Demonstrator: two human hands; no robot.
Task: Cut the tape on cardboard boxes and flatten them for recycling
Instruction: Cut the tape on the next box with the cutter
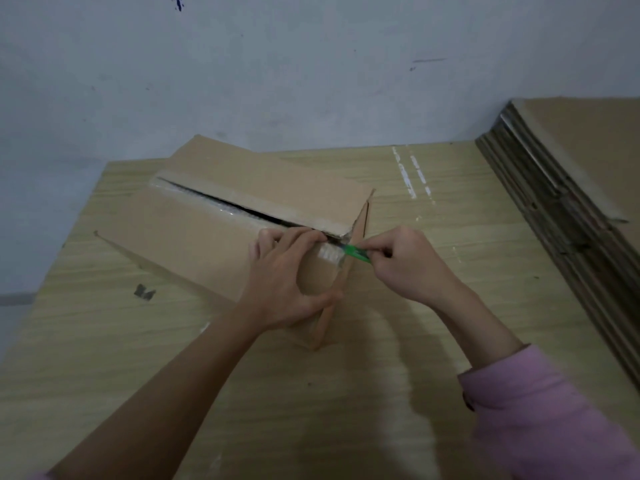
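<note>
Your left hand is resting on the near right end of the cardboard box, fingers curved over the top flap beside the seam and thumb spread down toward the box's near corner, so it is bracing rather than closing around anything. Your right hand is pinching a green cutter, its fingers curled tight around the handle, and the tool's tip is meeting the tape at the box's right end, just beside your left fingertips.

That box is lying with its long axis running from far left to near right, angled across the table. Its top seam is gaping as a dark slit along most of that length, ending at your hands. The cutter is pointing left and slightly away from you, roughly in line with the seam.

You are working on a pale wood-grain table pushed against a plain whitish wall. A stack of flattened cardboard is sitting on the table's right side, well apart from the box. A pink sleeve is covering your right forearm.
</note>
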